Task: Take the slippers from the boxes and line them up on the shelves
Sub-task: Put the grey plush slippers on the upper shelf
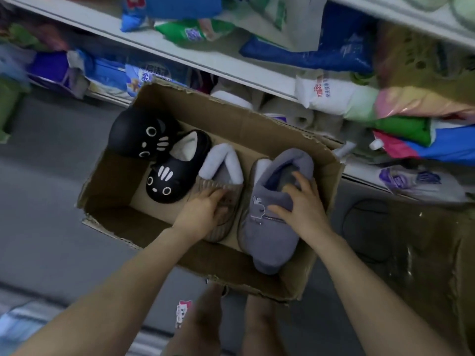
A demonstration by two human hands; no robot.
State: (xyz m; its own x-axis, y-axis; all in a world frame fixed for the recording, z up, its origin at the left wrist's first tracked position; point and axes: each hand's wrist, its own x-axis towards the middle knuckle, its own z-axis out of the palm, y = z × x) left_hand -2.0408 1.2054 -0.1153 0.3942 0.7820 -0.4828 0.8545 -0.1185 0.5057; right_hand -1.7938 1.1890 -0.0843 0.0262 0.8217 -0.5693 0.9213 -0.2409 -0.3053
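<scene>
An open cardboard box [231, 124] sits on the floor below me. Inside lie two black cat-face slippers [144, 136] [171, 176] at the left, a brown ribbed slipper [221, 176] with a pale fleece lining in the middle, and a grey plush slipper [272, 227] at the right. My left hand [203, 211] grips the toe of the brown slipper. My right hand [303, 204] holds the grey slipper, fingers reaching into its opening and thumb across the top.
White shelves [231, 65] behind the box are crammed with coloured bags and packets. A second cardboard box [411, 240] stands at the right. Grey floor [51, 188] lies to the left. My legs are below the box.
</scene>
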